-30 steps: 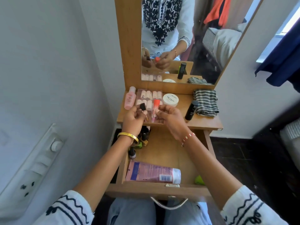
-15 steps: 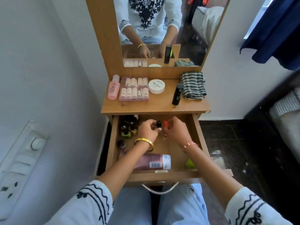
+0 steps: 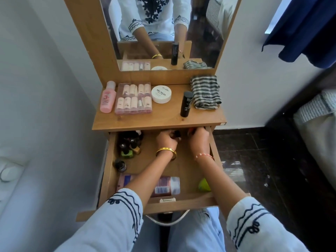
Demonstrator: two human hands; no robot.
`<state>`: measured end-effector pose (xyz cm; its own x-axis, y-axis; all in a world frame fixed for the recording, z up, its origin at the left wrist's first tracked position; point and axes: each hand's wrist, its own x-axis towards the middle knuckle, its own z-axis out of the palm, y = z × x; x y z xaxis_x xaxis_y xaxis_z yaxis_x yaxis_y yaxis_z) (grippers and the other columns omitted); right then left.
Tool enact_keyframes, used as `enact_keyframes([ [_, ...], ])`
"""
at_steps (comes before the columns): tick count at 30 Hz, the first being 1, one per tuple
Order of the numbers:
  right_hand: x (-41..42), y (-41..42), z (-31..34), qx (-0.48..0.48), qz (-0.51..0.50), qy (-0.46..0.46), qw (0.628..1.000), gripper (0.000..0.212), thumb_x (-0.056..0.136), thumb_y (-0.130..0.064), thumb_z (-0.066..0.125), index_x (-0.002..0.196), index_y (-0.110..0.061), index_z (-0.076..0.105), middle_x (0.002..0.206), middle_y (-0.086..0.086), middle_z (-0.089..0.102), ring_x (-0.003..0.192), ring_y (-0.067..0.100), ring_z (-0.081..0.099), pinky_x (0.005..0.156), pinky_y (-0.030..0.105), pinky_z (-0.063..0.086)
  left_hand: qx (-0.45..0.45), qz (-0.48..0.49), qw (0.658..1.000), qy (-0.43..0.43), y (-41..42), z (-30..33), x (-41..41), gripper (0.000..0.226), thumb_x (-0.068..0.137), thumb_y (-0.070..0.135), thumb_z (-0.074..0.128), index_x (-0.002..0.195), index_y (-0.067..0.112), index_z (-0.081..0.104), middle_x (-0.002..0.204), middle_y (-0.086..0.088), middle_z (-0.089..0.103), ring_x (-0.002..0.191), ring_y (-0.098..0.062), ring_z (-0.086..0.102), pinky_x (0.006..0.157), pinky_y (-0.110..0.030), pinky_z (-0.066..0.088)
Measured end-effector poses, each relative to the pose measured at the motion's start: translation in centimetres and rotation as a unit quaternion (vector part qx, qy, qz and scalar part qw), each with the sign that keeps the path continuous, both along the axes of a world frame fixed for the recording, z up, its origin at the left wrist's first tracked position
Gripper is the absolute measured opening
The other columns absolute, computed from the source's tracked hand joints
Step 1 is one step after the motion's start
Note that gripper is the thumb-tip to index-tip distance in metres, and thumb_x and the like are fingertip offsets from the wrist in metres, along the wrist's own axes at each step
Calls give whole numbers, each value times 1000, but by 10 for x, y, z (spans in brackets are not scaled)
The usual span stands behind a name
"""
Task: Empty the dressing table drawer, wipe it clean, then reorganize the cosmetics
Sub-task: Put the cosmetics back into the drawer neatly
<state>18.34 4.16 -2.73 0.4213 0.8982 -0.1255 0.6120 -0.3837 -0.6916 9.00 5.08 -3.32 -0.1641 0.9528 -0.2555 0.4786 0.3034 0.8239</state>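
Drawer [image 3: 109,171] pulled out under bench [image 3: 156,122]. My left hand [image 3: 166,141] grip pinches small dark bottle, right hand [image 3: 199,140] pinches orange-red item at back; both look light, hard, slippery, best held by cap. Tube [image 3: 166,185] lies near front.

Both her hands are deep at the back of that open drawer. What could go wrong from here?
1. The left hand sits close beside the cluster of small dark nail polish bottles; a nudge might topple them.
2. The right hand holds something small and orange, mostly hidden under the wooden tabletop, so it could be dropped unseen.
3. The forearms cross over the lying pink tube, which might get dragged when they pull back.
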Motion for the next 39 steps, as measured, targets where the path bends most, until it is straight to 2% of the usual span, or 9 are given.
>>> enact_keyframes([
  [7, 0, 5, -2, -5, -13, 6, 1000, 18, 93, -1, 48, 105, 3, 61, 107, 19, 65, 101, 31, 63, 89, 36, 51, -10, -3, 1000, -25, 11, -5, 10, 28, 79, 5, 68, 106, -2, 66, 113, -18, 66, 111, -28, 59, 95, -29, 41],
  [12, 1, 6, 1, -21, -5, 18, 1000, 19, 93, -2, 49, 107, 3, 60, 109, 20, 64, 102, 31, 62, 90, 35, 49, -15, -22, 999, -21, 16, -7, 15, 30, 80, 5, 67, 109, -2, 64, 116, -18, 65, 113, -28, 58, 94, -28, 40],
  [17, 1, 7, 5, -32, 12, 2, 999, 19, 91, -5, 52, 106, 5, 60, 110, 21, 64, 103, 32, 62, 89, 35, 50, -24, -33, 999, -19, 16, -8, 16, 26, 82, 4, 63, 107, -1, 66, 115, -19, 65, 111, -29, 58, 81, -23, 41],
  [19, 1, 6, 6, -30, 16, 4, 999, 20, 91, -5, 54, 105, 6, 61, 109, 22, 64, 103, 33, 62, 90, 36, 50, -21, -34, 999, -19, 15, -10, 14, 27, 80, 4, 65, 107, 0, 66, 114, -18, 66, 110, -29, 58, 81, -23, 40],
  [26, 2, 6, 6, -30, 12, 7, 999, 20, 90, -4, 53, 104, 7, 62, 108, 23, 65, 102, 35, 61, 88, 37, 51, 1, -62, 997, 36, 18, -13, 10, 31, 81, 11, 66, 110, 3, 66, 118, -16, 64, 115, -29, 55, 92, -27, 39],
  [33, 1, 7, 5, -40, 2, 2, 999, 18, 89, -5, 56, 103, 5, 62, 106, 22, 65, 99, 33, 63, 87, 37, 53, 34, -106, 982, 150, 17, -18, 13, 29, 86, 14, 59, 113, 3, 62, 119, -17, 63, 114, -33, 56, 95, -34, 42],
  [36, 1, 8, 6, -46, -6, -16, 999, 18, 92, -3, 50, 103, 5, 62, 107, 20, 66, 98, 31, 64, 83, 32, 51, 29, -105, 982, 152, 16, -19, 16, 27, 87, 14, 57, 111, 2, 63, 116, -19, 64, 112, -34, 57, 93, -35, 42],
  [39, 0, 7, 9, -60, -13, -13, 998, 25, 93, -4, 44, 111, 5, 60, 113, 20, 63, 106, 33, 60, 84, 32, 47, 40, -98, 985, 138, 18, -17, 14, 28, 84, 12, 60, 109, 1, 65, 115, -20, 65, 112, -35, 57, 93, -35, 43],
])
